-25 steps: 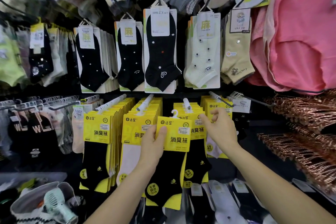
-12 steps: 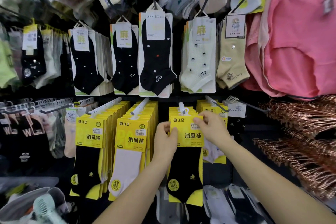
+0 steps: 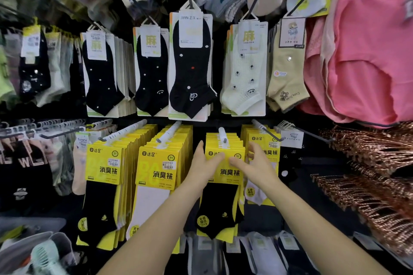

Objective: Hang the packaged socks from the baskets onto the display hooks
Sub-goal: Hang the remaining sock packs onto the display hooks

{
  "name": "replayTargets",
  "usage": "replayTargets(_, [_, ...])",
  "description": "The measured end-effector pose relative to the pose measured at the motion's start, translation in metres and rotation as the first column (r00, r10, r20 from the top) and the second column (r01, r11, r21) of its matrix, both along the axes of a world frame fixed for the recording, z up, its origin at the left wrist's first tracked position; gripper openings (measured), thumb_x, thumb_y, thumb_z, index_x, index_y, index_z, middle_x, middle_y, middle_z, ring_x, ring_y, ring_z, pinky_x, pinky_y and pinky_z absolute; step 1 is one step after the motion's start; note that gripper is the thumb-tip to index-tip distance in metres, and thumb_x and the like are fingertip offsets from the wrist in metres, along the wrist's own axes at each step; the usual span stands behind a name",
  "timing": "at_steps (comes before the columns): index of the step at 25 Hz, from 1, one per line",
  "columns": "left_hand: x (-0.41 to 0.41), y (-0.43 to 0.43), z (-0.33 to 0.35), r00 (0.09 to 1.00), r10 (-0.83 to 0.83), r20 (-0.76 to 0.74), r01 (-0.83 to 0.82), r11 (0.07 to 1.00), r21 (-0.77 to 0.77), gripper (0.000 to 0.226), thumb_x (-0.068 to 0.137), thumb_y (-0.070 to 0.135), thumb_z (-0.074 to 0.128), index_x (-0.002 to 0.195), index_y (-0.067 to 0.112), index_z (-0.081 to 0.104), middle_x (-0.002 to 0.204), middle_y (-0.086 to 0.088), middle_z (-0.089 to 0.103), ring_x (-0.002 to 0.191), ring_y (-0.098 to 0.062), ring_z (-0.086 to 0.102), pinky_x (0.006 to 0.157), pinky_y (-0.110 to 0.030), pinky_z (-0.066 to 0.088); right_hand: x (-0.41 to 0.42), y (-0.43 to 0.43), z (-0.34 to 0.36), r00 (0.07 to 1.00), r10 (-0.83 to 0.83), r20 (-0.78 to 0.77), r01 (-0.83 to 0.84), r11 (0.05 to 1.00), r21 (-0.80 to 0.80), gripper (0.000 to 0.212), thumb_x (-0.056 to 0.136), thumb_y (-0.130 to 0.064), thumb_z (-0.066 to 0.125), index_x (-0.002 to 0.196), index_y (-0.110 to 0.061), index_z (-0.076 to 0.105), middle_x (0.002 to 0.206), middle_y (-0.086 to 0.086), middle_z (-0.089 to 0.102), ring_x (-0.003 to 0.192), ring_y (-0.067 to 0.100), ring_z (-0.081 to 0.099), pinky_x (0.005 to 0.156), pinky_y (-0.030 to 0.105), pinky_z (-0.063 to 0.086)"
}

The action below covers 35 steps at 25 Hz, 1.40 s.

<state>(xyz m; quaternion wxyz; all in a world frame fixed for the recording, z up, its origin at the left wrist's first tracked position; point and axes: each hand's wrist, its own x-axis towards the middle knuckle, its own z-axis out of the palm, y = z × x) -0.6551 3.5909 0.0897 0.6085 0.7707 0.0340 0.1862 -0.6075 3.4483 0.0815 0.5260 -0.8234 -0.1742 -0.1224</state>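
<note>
**Both grips on a sock pack at the hook**

The sock pack [image 3: 228, 173], a yellow card with a black sock below it, hangs at the front of a short row of like packs. Its top edge sits right under the tip of the white hook [image 3: 223, 137]; whether its hanger is fully on the hook cannot be told.

The left grip [image 3: 202, 164] pinches the card's left edge, thumb laid across the front and the other fingers along the side. The right grip [image 3: 257, 166] pinches the right edge the same way, thumb on the front, fingers curled behind. The two thumbs nearly meet at the card's middle.

Just left hangs a thick row of white-sock packs [image 3: 157, 174]. Above is a black dotted sock [image 3: 190, 69]. Copper hangers [image 3: 368, 176] are stacked at the right, well apart from the hands.
</note>
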Motion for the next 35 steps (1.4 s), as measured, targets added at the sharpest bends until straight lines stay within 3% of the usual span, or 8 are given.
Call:
replayTargets(3, [0.01, 0.003, 0.002, 0.996, -0.086, -0.024, 0.084, 0.995, -0.053, 0.084, 0.087, 0.032, 0.063, 0.15, 0.025, 0.008, 0.152, 0.002, 0.026, 0.134, -0.014, 0.03, 0.095, -0.025, 0.027, 0.007, 0.005, 0.003, 0.983, 0.146, -0.107, -0.139, 0.988, 0.071, 0.087, 0.081, -0.036, 0.069, 0.149, -0.02, 0.016, 0.148, -0.007, 0.032, 0.137, 0.016, 0.03, 0.106, 0.03, 0.029])
replayTargets(6, [0.017, 0.005, -0.003, 0.993, -0.115, 0.024, 0.117, 0.985, -0.13, 0.08, 0.088, 0.027, 0.062, 0.15, 0.026, 0.011, 0.134, 0.008, 0.042, 0.102, 0.004, 0.042, 0.09, -0.02, 0.031, 0.005, 0.012, -0.002, 0.976, 0.21, -0.065, -0.2, 0.971, 0.128, 0.065, 0.086, -0.026, 0.066, 0.141, -0.026, 0.032, 0.111, -0.027, 0.05, 0.113, 0.006, 0.05, 0.082, 0.007, 0.039])
replayTargets(10, [0.021, 0.008, -0.014, 0.986, -0.114, 0.12, 0.126, 0.987, -0.103, 0.055, 0.088, 0.026, 0.062, 0.133, 0.039, 0.033, 0.099, 0.034, 0.06, 0.089, 0.016, 0.055, 0.074, -0.006, 0.043, 0.004, 0.016, -0.011, 0.958, 0.286, -0.003, -0.276, 0.927, 0.255, 0.048, 0.087, -0.023, 0.064, 0.13, -0.025, 0.042, 0.12, -0.002, 0.061, 0.113, 0.014, 0.057, 0.096, 0.031, 0.046])
replayTargets(15, [0.011, 0.008, -0.036, 0.988, -0.15, 0.036, 0.152, 0.986, -0.071, 0.049, 0.084, 0.045, 0.06, 0.128, 0.027, 0.051, 0.122, 0.007, 0.063, 0.112, -0.008, 0.057, 0.099, -0.031, 0.044, -0.001, 0.02, -0.037, 0.959, 0.265, -0.095, -0.221, 0.918, 0.329, 0.023, 0.088, -0.037, 0.058, 0.111, -0.036, 0.052, 0.121, -0.005, 0.062, 0.111, 0.008, 0.057, 0.097, 0.032, 0.046])
replayTargets(20, [0.007, 0.007, -0.045, 0.984, -0.178, 0.008, 0.178, 0.976, -0.126, 0.057, 0.078, 0.05, 0.06, 0.129, 0.024, 0.052, 0.123, 0.004, 0.063, 0.113, -0.012, 0.059, 0.102, -0.036, 0.044, -0.007, 0.022, -0.047, 0.959, 0.269, -0.086, -0.237, 0.933, 0.273, 0.047, 0.088, -0.034, 0.059, 0.132, -0.024, 0.046, 0.126, -0.006, 0.059, 0.119, 0.01, 0.053, 0.105, 0.037, 0.041])
replayTargets(29, [-0.004, 0.012, -0.076, 0.972, -0.193, -0.133, 0.176, 0.976, -0.13, 0.082, 0.063, 0.066, 0.061, 0.134, 0.028, 0.046, 0.13, 0.003, 0.057, 0.119, -0.015, 0.052, 0.105, -0.037, 0.04, -0.022, 0.019, -0.072, 0.949, 0.289, -0.125, -0.263, 0.946, 0.191, 0.042, 0.086, -0.027, 0.064, 0.123, -0.031, 0.045, 0.116, -0.013, 0.056, 0.113, 0.006, 0.051, 0.09, 0.018, 0.04])
replayTargets(32, [-0.015, 0.013, -0.085, 0.97, -0.163, -0.18, 0.154, 0.986, -0.059, 0.091, 0.065, 0.066, 0.06, 0.141, 0.024, 0.036, 0.138, 0.0, 0.05, 0.122, -0.016, 0.05, 0.1, -0.031, 0.042, -0.031, 0.01, -0.076, 0.943, 0.302, -0.138, -0.28, 0.947, 0.157, 0.047, 0.086, -0.02, 0.065, 0.128, -0.022, 0.043, 0.125, -0.001, 0.058, 0.115, 0.012, 0.054, 0.09, 0.019, 0.044])
replayTargets(35, [-0.041, 0.017, -0.119, 0.962, -0.103, -0.253, 0.104, 0.995, -0.012, 0.113, 0.063, 0.074, 0.062, 0.149, 0.018, 0.016, 0.151, -0.001, 0.032, 0.136, -0.019, 0.034, 0.111, -0.037, 0.033, -0.05, -0.006, -0.101, 0.93, 0.277, -0.243, -0.253, 0.959, 0.124, 0.064, 0.086, -0.023, 0.065, 0.14, -0.019, 0.031, 0.141, 0.001, 0.046, 0.123, 0.012, 0.048, 0.098, 0.02, 0.041])
